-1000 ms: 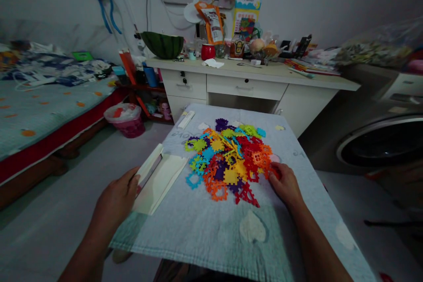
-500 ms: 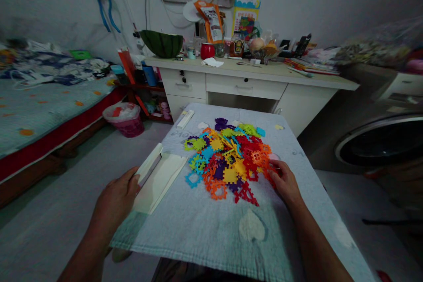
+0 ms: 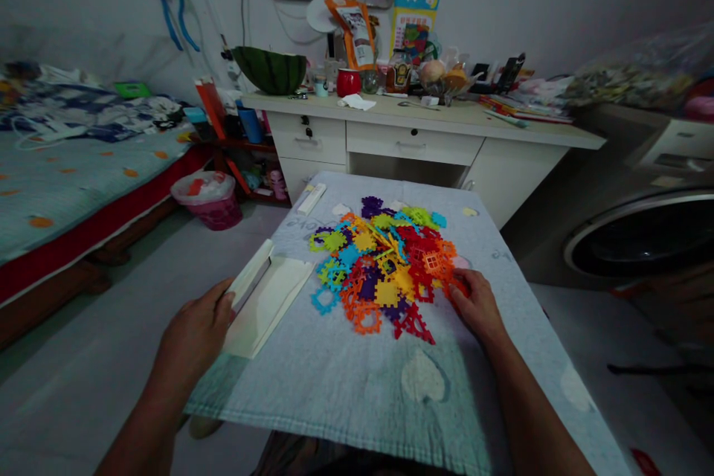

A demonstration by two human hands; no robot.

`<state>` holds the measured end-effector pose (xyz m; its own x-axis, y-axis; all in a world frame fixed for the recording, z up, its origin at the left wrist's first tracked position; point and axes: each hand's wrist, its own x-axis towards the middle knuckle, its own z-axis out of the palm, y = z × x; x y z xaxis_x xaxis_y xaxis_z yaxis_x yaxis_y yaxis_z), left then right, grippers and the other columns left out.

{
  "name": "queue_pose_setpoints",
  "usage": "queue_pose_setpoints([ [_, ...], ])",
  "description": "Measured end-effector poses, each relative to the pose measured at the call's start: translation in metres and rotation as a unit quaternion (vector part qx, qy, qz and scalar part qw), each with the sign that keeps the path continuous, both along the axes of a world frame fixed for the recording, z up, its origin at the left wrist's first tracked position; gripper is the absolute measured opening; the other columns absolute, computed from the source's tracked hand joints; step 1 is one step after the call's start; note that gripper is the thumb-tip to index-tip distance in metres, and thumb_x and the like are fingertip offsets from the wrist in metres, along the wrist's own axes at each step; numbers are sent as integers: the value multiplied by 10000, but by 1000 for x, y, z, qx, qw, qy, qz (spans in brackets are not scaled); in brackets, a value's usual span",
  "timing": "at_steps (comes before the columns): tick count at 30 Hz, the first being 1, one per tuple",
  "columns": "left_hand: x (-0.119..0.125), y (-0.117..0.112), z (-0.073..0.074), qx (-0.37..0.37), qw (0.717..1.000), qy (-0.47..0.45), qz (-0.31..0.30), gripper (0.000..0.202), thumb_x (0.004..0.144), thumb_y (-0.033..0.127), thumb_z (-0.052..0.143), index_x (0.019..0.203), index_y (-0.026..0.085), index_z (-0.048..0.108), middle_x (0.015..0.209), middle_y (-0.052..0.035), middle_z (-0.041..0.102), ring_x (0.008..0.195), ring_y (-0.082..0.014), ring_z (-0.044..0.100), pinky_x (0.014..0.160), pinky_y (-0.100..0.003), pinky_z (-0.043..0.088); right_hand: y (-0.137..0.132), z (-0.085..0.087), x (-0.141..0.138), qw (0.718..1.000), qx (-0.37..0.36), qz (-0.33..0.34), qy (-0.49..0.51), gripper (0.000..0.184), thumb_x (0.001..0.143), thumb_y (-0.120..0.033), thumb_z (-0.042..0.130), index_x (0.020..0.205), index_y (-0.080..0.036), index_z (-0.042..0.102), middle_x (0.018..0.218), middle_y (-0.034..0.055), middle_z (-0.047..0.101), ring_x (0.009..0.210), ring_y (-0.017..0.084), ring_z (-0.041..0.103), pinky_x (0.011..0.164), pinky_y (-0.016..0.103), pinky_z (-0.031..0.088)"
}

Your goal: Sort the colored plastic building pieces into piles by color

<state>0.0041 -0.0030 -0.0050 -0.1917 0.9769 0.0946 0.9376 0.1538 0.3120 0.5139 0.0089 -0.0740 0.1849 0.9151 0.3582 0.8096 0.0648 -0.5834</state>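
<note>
A heap of flat plastic interlocking pieces (image 3: pixel 384 260) in red, orange, yellow, green, blue and purple lies in the middle of a small table covered with a pale blue cloth (image 3: pixel 362 379). My right hand (image 3: pixel 474 305) rests at the heap's right edge, fingers curled on a red-orange piece. My left hand (image 3: pixel 195 335) grips the near left edge of a shallow white box (image 3: pixel 268 297) lying open on the cloth's left side, its fingers closed over the rim.
A white desk (image 3: pixel 424 141) with drawers stands behind the table, crowded with a halved watermelon (image 3: pixel 271 68), a red cup and bottles. A bed (image 3: pixel 67 171) is at the left, a pink bin (image 3: pixel 207 197) on the floor, a washing machine (image 3: pixel 641 238) at the right.
My right hand's fingers shifted slightly against the heap's right edge. The left hand stays on the box. The view tilted a little.
</note>
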Motion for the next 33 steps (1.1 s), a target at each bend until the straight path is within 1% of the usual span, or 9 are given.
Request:
queue_pose_setpoints([
  [5,3,-1,4,4,1000,-2,6,493,942,415,301,1246,218,636,898,-57,750,803,-223,692,688,-281,489,-1,2,-1,1000,-24,-1,-9,457,763,-417,520,1112,-157,658,1120,142,676,1049,297,591,971,468,436],
  [9,3,-1,2,11,1000,0,-1,481,938,404,311,1236,217,639,890,-56,752,792,-219,692,688,-281,488,-2,1,-2,999,-30,-1,-18,461,763,-393,528,1149,-171,649,1148,131,675,1062,294,585,977,471,435],
  [14,1,0,-1,18,1000,8,2,478,941,400,312,1244,219,634,935,-58,756,803,-223,693,704,-293,489,-2,-2,-1,999,-30,0,-23,479,776,-405,528,1174,-161,640,1173,136,667,1082,296,581,991,469,431],
  [20,-2,0,-1,7,1000,-29,-5,467,938,408,337,1245,209,627,797,-39,742,745,-222,691,677,-288,492,-2,-1,-1,999,-32,0,-28,495,791,-426,517,1173,-138,642,1167,151,671,1073,299,586,980,472,435],
  [25,-3,0,-2,6,1000,-7,-1,480,940,412,327,1257,213,627,843,-47,748,762,-224,693,677,-290,488,-2,0,-2,999,-33,-4,-25,484,785,-425,521,1163,-151,647,1165,143,675,1079,302,580,979,476,435],
  [30,0,-1,-2,25,1000,4,-6,474,942,407,323,1249,223,633,959,-56,757,830,-223,696,715,-288,494,-2,-1,-2,999,-32,-9,-25,476,769,-397,516,1155,-153,652,1143,140,682,1052,297,590,976,478,437],
  [33,0,-1,-2,20,1000,6,-4,481,948,410,317,1261,215,626,932,-63,753,818,-224,690,707,-293,490,-2,-2,-1,999,-30,-6,-30,465,771,-388,522,1156,-162,653,1143,136,682,1054,294,591,976,473,439],
])
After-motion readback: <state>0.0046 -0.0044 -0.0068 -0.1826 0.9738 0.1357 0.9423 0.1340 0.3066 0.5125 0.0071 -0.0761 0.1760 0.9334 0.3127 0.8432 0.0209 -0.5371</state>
